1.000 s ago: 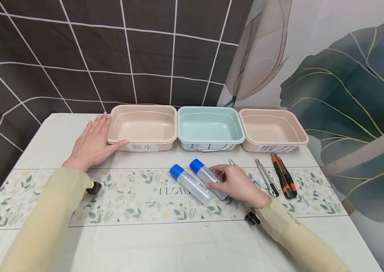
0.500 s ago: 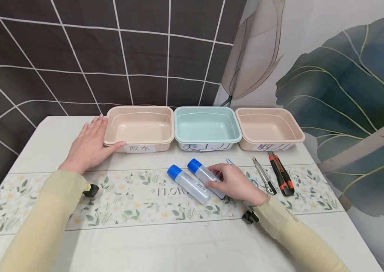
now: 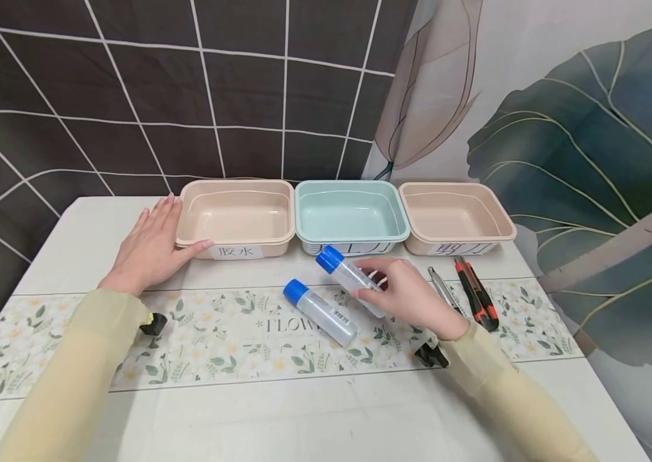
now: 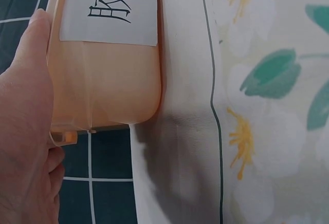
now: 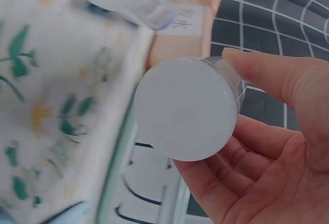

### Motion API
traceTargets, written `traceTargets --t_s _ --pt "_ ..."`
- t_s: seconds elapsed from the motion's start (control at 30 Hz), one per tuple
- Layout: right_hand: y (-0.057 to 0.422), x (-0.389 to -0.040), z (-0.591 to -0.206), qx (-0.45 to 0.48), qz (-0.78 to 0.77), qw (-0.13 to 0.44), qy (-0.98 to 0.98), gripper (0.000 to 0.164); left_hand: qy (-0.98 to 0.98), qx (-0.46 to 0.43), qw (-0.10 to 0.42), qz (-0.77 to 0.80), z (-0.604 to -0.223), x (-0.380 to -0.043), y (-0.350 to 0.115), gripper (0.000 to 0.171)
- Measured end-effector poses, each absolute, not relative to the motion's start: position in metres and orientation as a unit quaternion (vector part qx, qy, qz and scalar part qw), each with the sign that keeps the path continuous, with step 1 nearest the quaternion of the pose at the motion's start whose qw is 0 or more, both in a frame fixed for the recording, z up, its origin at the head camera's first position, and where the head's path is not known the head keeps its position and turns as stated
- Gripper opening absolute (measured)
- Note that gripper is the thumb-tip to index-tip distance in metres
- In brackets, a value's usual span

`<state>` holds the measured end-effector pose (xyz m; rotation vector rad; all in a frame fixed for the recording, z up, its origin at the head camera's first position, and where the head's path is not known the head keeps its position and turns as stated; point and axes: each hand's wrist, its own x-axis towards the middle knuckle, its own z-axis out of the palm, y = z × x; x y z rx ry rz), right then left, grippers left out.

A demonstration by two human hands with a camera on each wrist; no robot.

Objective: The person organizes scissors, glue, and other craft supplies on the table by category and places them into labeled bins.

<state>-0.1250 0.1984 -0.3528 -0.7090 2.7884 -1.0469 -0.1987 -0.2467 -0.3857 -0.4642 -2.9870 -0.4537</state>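
My right hand [image 3: 412,292] grips a clear glue bottle [image 3: 351,276] with a blue cap, tilted above the table. In the right wrist view its round pale base [image 5: 186,110] faces the camera, between thumb and fingers. A second glue bottle [image 3: 321,316] lies on the flowered strip to its left. My left hand [image 3: 149,247] rests with straight fingers along the left side of a pink bin [image 3: 280,248], its thumb on the front rim. That bin bears a white label [image 4: 109,11] with Chinese characters.
A light blue bin [image 3: 355,224] and another pink bin [image 3: 459,221] continue the row, both labelled. A silver utility knife [image 3: 443,285], partly hidden by my right hand, and a red-and-black utility knife [image 3: 477,295] lie at right. A light-blue object [image 5: 74,215] shows in the right wrist view.
My right hand has lifted its glue bottle off the table, moving slightly away from me toward the bins. The second bottle stays where it lay, and my left hand keeps its place on the bin.
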Motion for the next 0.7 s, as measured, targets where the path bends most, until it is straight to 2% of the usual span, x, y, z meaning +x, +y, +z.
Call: traceTargets --t_s 0.13,0.7 --pt "0.197 -0.130 -0.342 -0.250 -0.341 0.016 0.906 0.047 -0.976 -0.152 0.044 -0.151 -0.385 -0.199 -0.247 0.107" --pt "0.163 -0.174 -0.306 -0.281 -0.345 -0.012 0.896 0.048 -0.976 -0.150 0.039 -0.151 -0.384 -0.200 -0.246 0.106"
